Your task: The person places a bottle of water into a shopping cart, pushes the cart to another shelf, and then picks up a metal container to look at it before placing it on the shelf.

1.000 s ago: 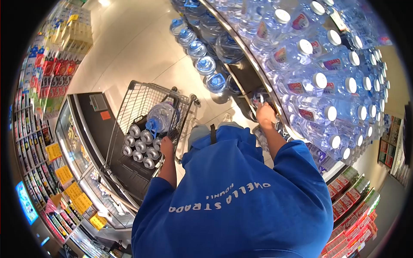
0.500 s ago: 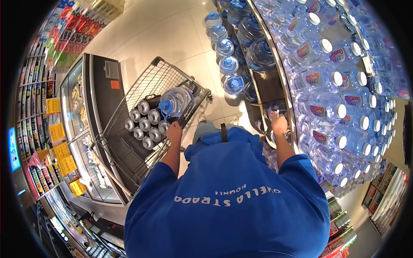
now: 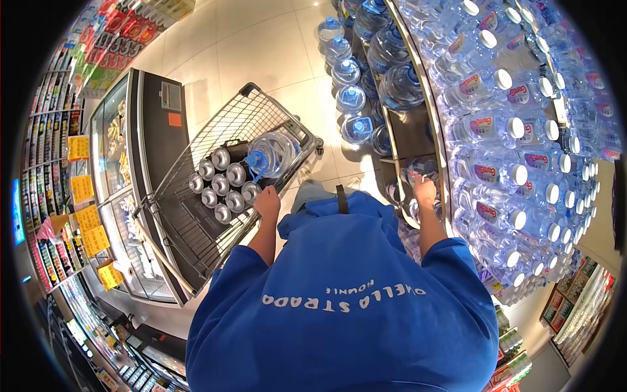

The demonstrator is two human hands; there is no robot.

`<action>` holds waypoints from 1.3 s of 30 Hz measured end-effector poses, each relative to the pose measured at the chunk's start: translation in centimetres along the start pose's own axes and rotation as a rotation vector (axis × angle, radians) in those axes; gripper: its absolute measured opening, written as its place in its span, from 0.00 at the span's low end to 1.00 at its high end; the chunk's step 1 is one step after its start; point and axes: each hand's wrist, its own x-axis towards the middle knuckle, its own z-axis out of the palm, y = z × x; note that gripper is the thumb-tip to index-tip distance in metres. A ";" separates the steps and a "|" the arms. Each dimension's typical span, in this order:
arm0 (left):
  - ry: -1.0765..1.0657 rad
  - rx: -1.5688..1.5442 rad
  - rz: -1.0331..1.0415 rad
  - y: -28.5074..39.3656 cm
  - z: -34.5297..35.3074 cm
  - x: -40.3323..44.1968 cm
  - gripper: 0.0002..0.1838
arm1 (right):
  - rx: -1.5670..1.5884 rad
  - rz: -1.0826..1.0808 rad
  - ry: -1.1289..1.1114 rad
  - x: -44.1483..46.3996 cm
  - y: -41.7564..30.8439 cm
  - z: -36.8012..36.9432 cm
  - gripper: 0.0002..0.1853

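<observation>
Person in a blue top with white lettering, standing between a shopping cart and a stocked display, seen from above with both arms reaching forward. The left hand is clenched at the near rim of the wire shopping cart; whether the fingers close round the rail cannot be told. The cart spreads ahead of and to the left of this hand. Inside it, just ahead of the hand, lies a large clear bottle with a blue cap and handle; immediately to the hand's left stands a cluster of cans with silver tops, close together on the dark cart base. The right hand is raised, its fingers bent, at the lower part of the display; clear containers show just beyond the fingertips, and whether any is grasped cannot be told. To the right of this hand, past the edge of the display, rise rows of water bottles with white caps and pink-and-white labels. Ahead of and between the hands, blue-topped jugs stand in a line on the pale tiled floor. Well left of the left hand, beyond the cart, is a glass-fronted cabinet.
</observation>
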 end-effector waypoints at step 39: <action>-1.418 -1.851 -0.622 17.0 -9.4 -0.9 0.36 | 0.260 -0.739 -0.062 -32.9 -26.4 -36.5 0.16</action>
